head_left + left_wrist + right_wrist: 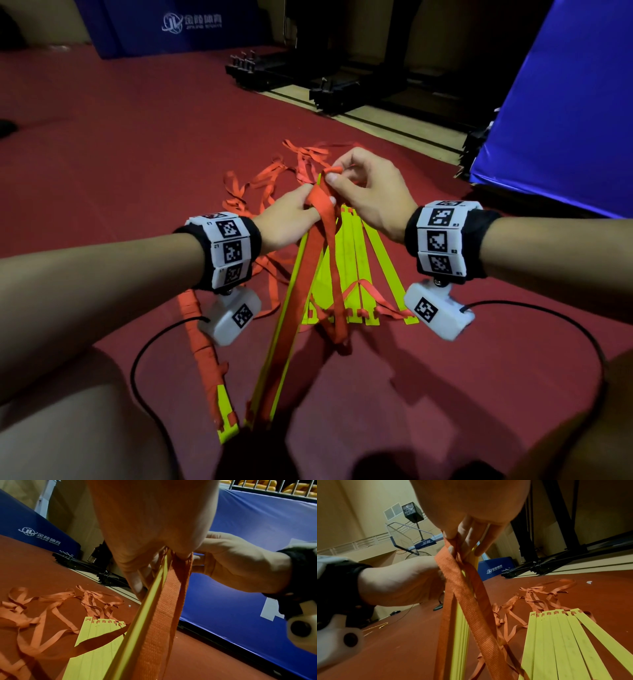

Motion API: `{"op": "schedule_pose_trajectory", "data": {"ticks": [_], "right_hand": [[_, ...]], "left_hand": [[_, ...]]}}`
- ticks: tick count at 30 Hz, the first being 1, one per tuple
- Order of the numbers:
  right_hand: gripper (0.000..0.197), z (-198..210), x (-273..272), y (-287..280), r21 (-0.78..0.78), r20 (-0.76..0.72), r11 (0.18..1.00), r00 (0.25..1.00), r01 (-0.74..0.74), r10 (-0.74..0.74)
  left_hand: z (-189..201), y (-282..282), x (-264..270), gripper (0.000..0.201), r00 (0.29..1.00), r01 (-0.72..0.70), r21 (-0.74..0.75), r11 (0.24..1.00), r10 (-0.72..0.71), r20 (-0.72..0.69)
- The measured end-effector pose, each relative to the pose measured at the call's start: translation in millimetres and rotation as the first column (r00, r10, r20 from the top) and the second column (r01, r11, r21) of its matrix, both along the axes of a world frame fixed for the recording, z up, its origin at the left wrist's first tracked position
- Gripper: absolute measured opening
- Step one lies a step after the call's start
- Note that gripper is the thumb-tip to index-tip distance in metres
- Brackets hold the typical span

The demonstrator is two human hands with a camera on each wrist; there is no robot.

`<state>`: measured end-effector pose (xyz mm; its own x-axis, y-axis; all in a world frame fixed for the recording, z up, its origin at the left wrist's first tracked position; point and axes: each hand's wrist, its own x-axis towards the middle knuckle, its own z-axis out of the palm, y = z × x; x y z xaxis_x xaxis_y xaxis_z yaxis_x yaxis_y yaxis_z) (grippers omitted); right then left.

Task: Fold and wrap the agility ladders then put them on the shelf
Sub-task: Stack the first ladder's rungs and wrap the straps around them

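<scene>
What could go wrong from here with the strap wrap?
1. The right hand pinches only the orange strap end; it may slip and the wrap loosen.
2. The left hand grips the held rung bundle at its top only, so the rungs might fan out.
3. Loose straps on the floor could snag the second ladder's rungs.

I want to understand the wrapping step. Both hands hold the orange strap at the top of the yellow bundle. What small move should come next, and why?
Probably the right hand should carry the strap once around the bundle. The left hand grips the bundle's top, the right pinches the strap end there, and the strap hangs loose alongside the rungs, not yet wound.
</scene>
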<state>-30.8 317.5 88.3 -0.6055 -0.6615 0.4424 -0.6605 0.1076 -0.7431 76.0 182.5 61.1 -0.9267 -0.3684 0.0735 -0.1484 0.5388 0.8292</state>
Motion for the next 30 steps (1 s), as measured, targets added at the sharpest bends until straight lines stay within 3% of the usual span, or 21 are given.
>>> {"op": "schedule_pose_trajectory", "data": {"ticks": [4,9,13,17,19,22,24,28,30], "right_hand": [[0.015,0,2,-1,0.051,-0.041,0.997,0.998,0.052,-0.050],[0.018,2,2,-3,0.010,0.106,1.000,0.994,-0.013,0.012],[0.026,5,4,-4,0.007,0.147,1.000,0.989,-0.014,0.013],[0.027,4,3,-7,0.001,0.162,1.000,0.987,-0.003,0.003],[0.027,5,2,-6,0.006,0.161,1.000,0.987,0.007,-0.008],[0.030,6,0,-6,0.037,0.117,0.999,0.993,0.023,-0.027],[0.033,7,0,-5,0.060,0.096,0.998,0.995,0.026,-0.032],[0.043,8,0,-2,0.087,0.084,0.996,0.996,0.025,-0.032],[0.044,7,0,-1,0.085,0.116,0.996,0.993,0.027,-0.037]], "left_hand": [[1,1,2,0.021,1.000,0.024,0.026,0.999,-0.025,0.015],[7,11,6,0.050,0.999,0.005,0.050,0.999,-0.007,0.035],[7,11,7,0.050,1.000,-0.017,0.092,0.996,0.016,0.016],[2,8,5,0.062,0.998,-0.055,0.114,0.992,0.053,0.022],[1,9,3,0.059,0.997,-0.071,0.120,0.990,0.068,0.029],[-1,9,0,0.040,0.997,-0.081,0.105,0.991,0.079,0.021],[-3,8,-1,0.040,0.997,-0.074,0.095,0.993,0.071,0.027],[-5,7,0,0.080,0.993,-0.112,0.063,0.992,0.110,0.028],[-4,8,0,0.088,0.993,-0.117,0.080,0.990,0.116,0.017]]}}
